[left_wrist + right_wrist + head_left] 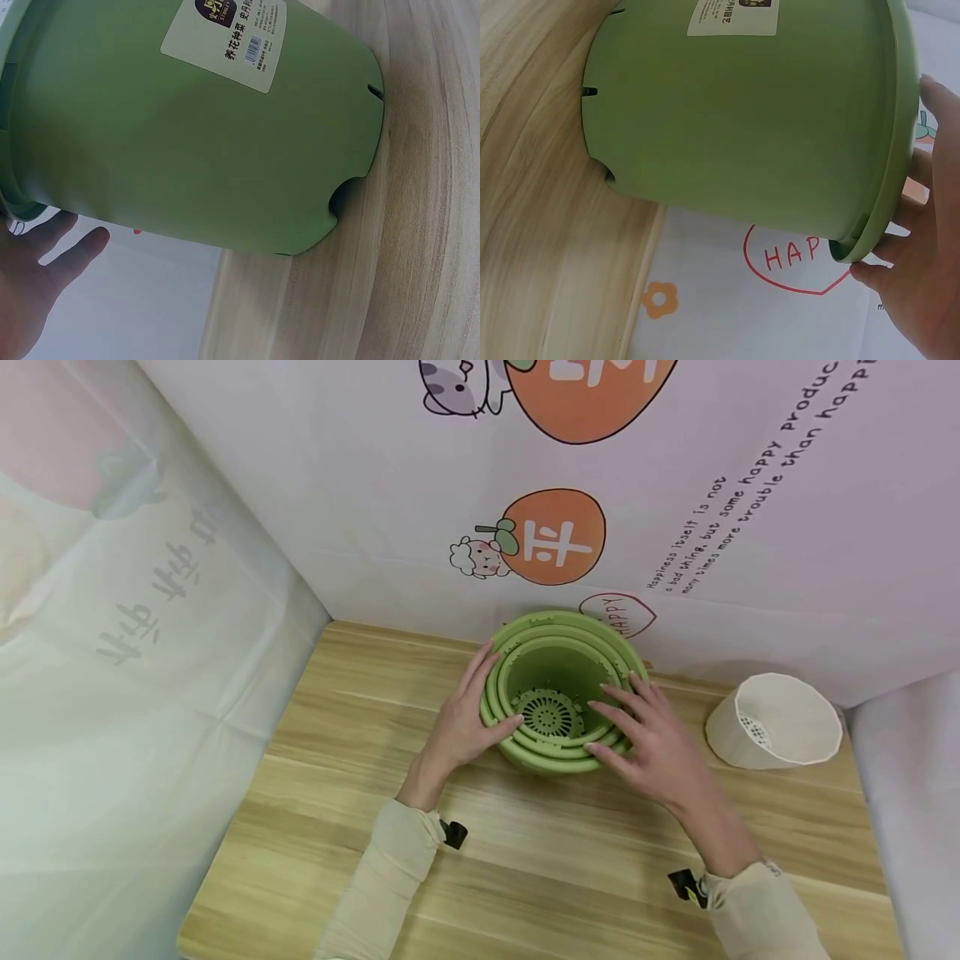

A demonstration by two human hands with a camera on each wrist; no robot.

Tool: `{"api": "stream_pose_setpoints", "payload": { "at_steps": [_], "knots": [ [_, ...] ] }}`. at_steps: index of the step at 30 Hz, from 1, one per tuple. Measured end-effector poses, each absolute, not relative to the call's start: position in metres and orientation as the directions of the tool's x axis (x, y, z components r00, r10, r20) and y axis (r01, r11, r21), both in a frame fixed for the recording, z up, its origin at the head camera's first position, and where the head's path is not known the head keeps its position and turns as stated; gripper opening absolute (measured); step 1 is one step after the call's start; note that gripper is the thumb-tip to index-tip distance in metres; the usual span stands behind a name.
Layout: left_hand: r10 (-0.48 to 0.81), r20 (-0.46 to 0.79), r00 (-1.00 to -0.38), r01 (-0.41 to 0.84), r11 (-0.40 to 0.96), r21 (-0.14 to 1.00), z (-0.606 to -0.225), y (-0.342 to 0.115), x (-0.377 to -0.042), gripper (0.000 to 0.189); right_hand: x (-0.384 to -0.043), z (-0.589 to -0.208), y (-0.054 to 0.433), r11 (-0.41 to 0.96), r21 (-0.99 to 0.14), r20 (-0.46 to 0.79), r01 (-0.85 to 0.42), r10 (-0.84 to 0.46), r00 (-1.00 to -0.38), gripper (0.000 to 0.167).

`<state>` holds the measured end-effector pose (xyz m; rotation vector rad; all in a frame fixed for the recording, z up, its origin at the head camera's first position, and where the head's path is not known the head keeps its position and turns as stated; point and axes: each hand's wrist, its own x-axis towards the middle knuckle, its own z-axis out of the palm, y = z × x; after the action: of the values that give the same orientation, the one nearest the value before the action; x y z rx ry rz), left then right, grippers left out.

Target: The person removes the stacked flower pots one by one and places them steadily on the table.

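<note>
Several round green flower pots (517, 633) sit nested in one another on the table, rims close together. The innermost shows a slotted, perforated base (550, 714). My left hand (467, 727) holds the stack at its left side, thumb over the front rims and fingers along the outer rim. At the right, my right hand (660, 745) grips the rims, some fingertips reaching over the inner edge and the thumb at the front. The left wrist view shows the outer pot (187, 135) with a paper label (259, 56) and notches at its base; its underside is hidden.
To the right of the stack, a white faceted pot (723, 731) with a perforated base leans tilted near the wall. A printed cloth wall (390, 510) stands right behind the wood-grain table (337, 760), and another pale cloth hangs at the left.
</note>
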<state>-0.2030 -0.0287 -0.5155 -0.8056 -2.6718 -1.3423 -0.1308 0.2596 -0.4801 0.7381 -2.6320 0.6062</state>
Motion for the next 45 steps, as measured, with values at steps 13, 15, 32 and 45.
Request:
{"api": "stream_pose_setpoints", "payload": {
  "at_steps": [13,15,32,45],
  "knots": [
    [0.425,0.27,-0.864,0.469,0.487,0.736,-0.515,-0.03,-0.203,0.102,-0.127,-0.472,0.249,0.867,-0.26,0.217,-0.425,-0.376,-0.901,0.051],
    [0.425,0.271,-0.864,0.469,0.484,0.739,-0.515,-0.03,-0.203,0.102,-0.126,-0.472,0.247,0.875,-0.247,0.203,-0.416,-0.373,-0.905,0.052],
    [0.423,0.288,-0.859,0.477,0.458,0.75,-0.516,-0.031,-0.203,0.095,-0.128,-0.475,0.241,0.883,-0.207,0.233,-0.42,-0.373,-0.898,0.051],
    [0.43,0.293,-0.854,0.485,0.454,0.747,-0.518,-0.029,-0.203,0.089,-0.128,-0.476,0.244,0.867,-0.24,0.258,-0.437,-0.377,-0.89,0.046]
  ]
}}
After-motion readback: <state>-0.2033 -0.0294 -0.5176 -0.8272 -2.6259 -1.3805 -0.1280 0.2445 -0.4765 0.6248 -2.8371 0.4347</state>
